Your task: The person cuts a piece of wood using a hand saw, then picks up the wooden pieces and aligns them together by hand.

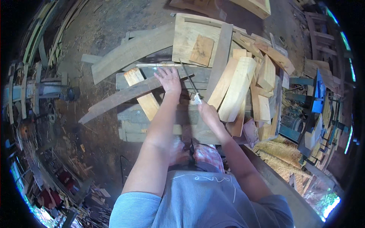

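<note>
The handsaw [187,76] my right hand [206,111] grips could nick my open left hand [170,81], ten o'clock, if its plank [123,95] slips.

Dim centre, glaring gaps, curved rim.

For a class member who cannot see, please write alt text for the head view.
A person's left hand rests on a long board while the right hand grips a saw, its blade crossing near the board's right end. Wood pieces lie to the right.
</note>
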Demonstrator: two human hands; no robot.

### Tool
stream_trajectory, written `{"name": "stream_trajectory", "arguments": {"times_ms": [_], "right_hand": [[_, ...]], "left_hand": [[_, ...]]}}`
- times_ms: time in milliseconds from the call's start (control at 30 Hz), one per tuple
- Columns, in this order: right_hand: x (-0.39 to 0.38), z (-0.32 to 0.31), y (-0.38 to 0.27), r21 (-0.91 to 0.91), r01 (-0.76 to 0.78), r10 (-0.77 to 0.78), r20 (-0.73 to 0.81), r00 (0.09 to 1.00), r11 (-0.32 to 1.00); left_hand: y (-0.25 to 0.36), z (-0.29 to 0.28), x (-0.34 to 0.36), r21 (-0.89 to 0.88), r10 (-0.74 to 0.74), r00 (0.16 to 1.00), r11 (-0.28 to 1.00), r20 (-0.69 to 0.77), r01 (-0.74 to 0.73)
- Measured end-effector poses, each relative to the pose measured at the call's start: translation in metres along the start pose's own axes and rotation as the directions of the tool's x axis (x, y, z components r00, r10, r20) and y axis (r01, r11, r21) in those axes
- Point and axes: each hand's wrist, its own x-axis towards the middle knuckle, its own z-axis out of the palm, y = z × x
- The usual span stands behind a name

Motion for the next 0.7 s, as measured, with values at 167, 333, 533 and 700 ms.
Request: {"name": "stream_trajectory", "arguments": {"times_ms": [167, 333, 533, 700], "right_hand": [[0.042, -0.028, -0.016, -0.026, -0.019, 0.017, -0.059, 0.998, 0.999], [0.005, -0.001, 0.006, -0.064, -0.048, 0.05, 0.025, 0.998, 0.997], [0.016, -0.007, 0.009, -0.08, -0.009, 0.005, -0.055, 0.998, 0.997], [0.008, -0.019, 0.02, -0.113, 0.048, -0.048, 0.006, 0.999, 0.992]], "left_hand": [[0.023, -0.009, 0.002, 0.016, 0.078, 0.997, 0.997, -0.029, -0.077], [0.007, 0.0, 0.004, -0.001, 0.014, 0.999, 1.0, 0.05, -0.014], [0.018, -0.008, 0.02, -0.001, -0.003, 1.0, 1.0, 0.012, 0.003], [0.008, 0.004, 0.021, -0.023, -0.059, 0.998, 0.998, -0.023, 0.058]]}}
